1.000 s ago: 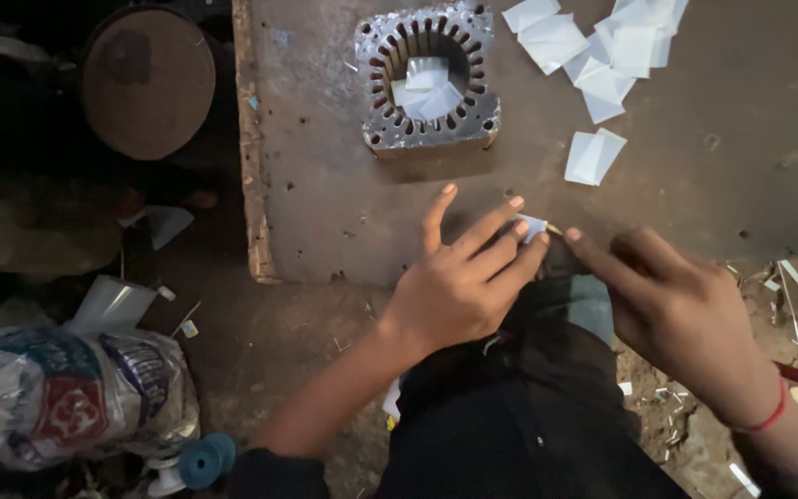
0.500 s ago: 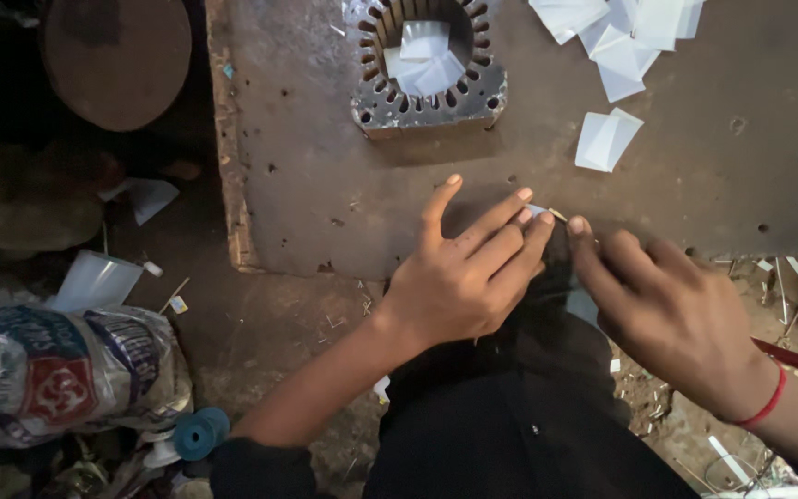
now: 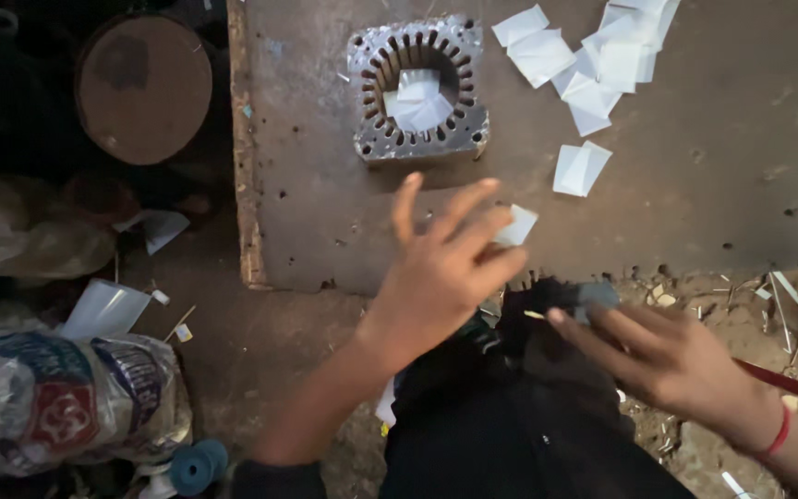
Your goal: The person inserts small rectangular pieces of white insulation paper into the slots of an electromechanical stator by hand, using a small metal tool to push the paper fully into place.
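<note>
Lately parted: left hand [image 3: 445, 268] lifted over brown metal bench [image 3: 695, 222], fingers spread, small folded white paper slip [image 3: 515, 225] at fingertips; right hand [image 3: 667, 356] drawn back, unclenched, empty. Slotted grey metal stator core [image 3: 417, 88] untouched beyond.

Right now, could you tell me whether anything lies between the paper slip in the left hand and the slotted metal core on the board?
Nothing visible does. The left hand holds the paper slip at its fingertips, just below the metal core; only bare board shows between them. The loose slips lie off to the right.
</note>
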